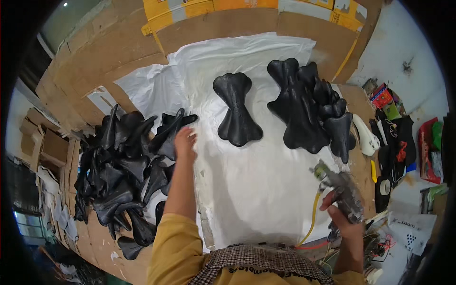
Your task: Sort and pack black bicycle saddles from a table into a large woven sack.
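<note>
My left hand (185,141) is at the right edge of a heaped pile of black bicycle saddles (126,164). Its fingers are slightly bent and apart, and it overlaps a black saddle (167,137) there; whether it touches that saddle I cannot tell. In my right hand (338,213) is a grey spray gun (346,192) with a green-tinged front end and a yellow hose (313,218). The gun points up and left over the white sheet (256,194). Ahead of me, two black saddles (239,109) lie nose to nose on the sheet.
More black saddles (304,109) lie close together at the far right of the sheet. Beside them are a white saddle (365,135) and a yellow-handled tool (374,171). Cardboard walls (209,35) stand behind and left. Wires and bags crowd the right side.
</note>
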Action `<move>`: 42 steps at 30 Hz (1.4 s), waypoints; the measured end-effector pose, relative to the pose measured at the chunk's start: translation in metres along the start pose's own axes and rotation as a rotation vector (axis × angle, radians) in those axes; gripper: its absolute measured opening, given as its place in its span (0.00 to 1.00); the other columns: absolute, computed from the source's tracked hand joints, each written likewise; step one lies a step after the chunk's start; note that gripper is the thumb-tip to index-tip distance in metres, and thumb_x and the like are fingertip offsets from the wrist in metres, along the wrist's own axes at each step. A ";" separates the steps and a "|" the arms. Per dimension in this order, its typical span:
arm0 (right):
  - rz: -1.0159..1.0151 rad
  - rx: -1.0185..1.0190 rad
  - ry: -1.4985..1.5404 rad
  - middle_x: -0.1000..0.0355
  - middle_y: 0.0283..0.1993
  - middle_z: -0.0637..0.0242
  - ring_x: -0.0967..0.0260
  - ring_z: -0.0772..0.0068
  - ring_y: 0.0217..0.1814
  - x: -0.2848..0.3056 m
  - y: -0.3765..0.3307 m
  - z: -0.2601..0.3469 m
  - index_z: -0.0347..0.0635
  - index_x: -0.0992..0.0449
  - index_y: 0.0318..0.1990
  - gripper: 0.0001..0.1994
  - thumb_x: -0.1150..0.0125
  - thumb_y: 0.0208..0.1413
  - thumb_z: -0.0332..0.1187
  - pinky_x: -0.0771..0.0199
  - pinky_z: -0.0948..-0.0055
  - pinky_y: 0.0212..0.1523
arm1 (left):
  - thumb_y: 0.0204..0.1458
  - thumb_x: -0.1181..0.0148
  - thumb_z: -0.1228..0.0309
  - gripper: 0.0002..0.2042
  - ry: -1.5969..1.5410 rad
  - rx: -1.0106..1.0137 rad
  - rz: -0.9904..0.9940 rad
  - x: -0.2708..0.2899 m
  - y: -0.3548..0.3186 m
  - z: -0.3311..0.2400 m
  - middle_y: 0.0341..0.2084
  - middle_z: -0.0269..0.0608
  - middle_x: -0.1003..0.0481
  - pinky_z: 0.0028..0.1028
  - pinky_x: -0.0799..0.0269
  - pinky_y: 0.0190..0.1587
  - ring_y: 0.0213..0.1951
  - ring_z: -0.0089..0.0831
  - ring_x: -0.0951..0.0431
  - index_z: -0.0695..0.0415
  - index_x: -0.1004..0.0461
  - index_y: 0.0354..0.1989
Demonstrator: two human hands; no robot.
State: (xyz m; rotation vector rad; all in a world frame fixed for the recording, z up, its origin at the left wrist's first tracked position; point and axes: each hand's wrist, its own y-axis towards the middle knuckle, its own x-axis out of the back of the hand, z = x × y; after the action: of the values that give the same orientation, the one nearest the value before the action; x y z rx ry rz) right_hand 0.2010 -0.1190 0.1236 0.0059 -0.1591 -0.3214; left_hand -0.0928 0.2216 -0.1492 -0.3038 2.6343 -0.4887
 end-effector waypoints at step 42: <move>0.001 -0.089 -0.002 0.31 0.30 0.65 0.33 0.77 0.31 0.008 0.027 -0.007 0.31 0.40 0.55 0.28 0.38 0.44 0.25 0.32 0.79 0.33 | 0.44 0.49 0.76 0.20 -0.342 -0.006 0.401 0.032 -0.008 -0.065 0.49 0.40 0.30 0.38 0.45 0.59 0.53 0.38 0.34 0.58 0.34 0.50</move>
State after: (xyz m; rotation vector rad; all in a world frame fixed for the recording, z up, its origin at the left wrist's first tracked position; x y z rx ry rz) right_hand 0.2184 -0.0962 0.1192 -0.0824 -0.1468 -0.3272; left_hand -0.1499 0.2243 -0.1036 0.1314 2.2798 -0.2653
